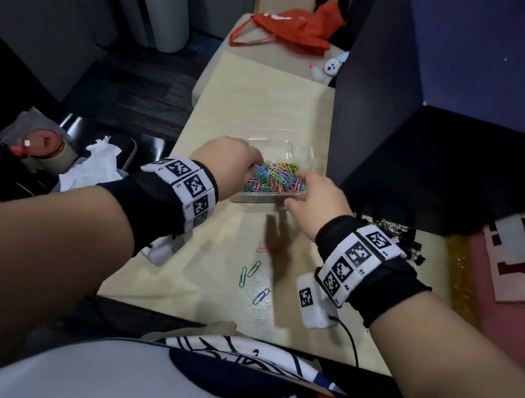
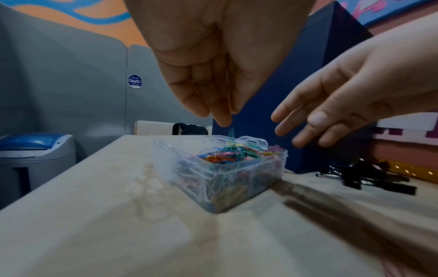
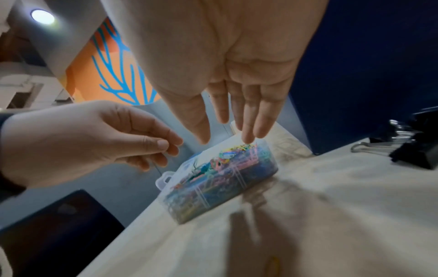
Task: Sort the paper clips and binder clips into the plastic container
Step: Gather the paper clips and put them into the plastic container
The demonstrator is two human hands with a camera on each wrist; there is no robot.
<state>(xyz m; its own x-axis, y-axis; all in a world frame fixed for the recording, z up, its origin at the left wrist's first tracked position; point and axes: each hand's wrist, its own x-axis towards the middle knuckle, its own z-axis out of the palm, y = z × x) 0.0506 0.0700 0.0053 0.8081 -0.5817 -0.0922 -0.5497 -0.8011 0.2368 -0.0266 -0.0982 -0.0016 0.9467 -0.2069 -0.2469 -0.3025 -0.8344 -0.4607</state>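
Loose paper clips (image 1: pixel 255 269) lie on the desk nearer me than the plastic container (image 1: pixel 274 196). Above it, my left hand (image 1: pixel 229 164) pinches a clip; my right hand (image 1: pixel 314 203) hangs open-fingered, empty. They're light, thin, slippery wire: I'd pinch by the loop.

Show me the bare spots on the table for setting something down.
Free: the table beyond the plastic container, and its near-left corner beside the loose paper clips. Crowded: around the container under both hands, and at right by the binder clips.
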